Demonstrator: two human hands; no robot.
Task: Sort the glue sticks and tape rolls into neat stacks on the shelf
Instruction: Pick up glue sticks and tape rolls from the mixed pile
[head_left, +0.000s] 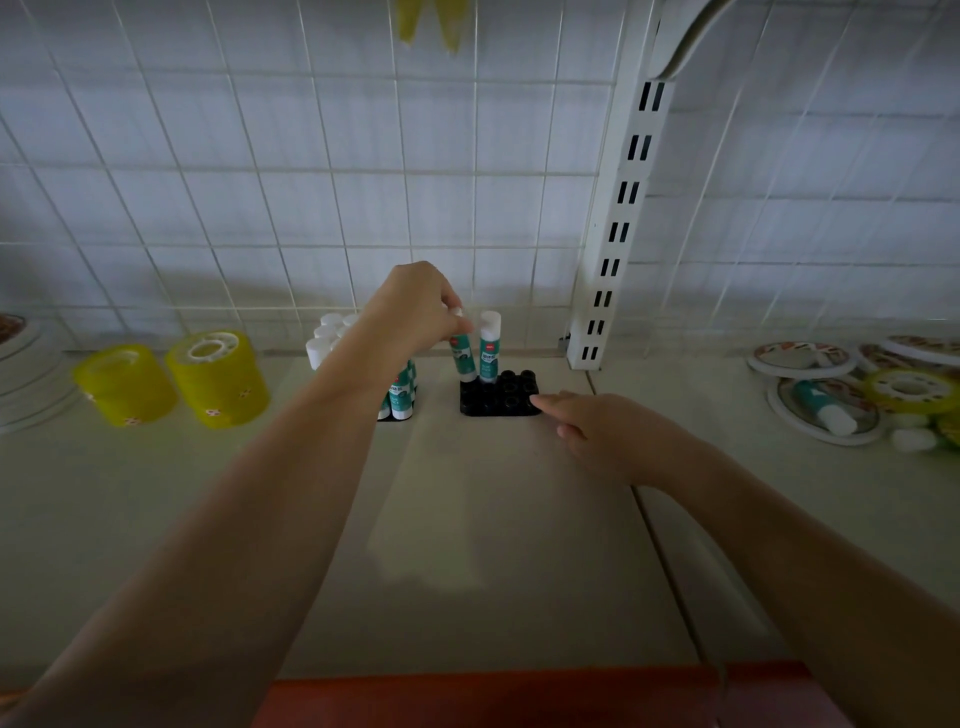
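Observation:
My left hand (415, 306) pinches the white cap of a teal glue stick (462, 356), holding it upright over the back left of a black holder tray (498, 400). A second glue stick (489, 345) stands in that tray beside it. My right hand (597, 431) rests on the shelf with a fingertip touching the tray's right edge. Behind my left arm a second tray holds several glue sticks (400, 397), partly hidden. Two stacks of yellow tape rolls (124, 384) (218, 376) stand at the left.
At the right lie flat tape rolls (802, 358), a yellow tape roll (909, 389), a loose glue stick (826, 408) and white caps. A white slotted upright (618, 228) and a wire grid back the shelf (493, 519). A red edge runs along the front.

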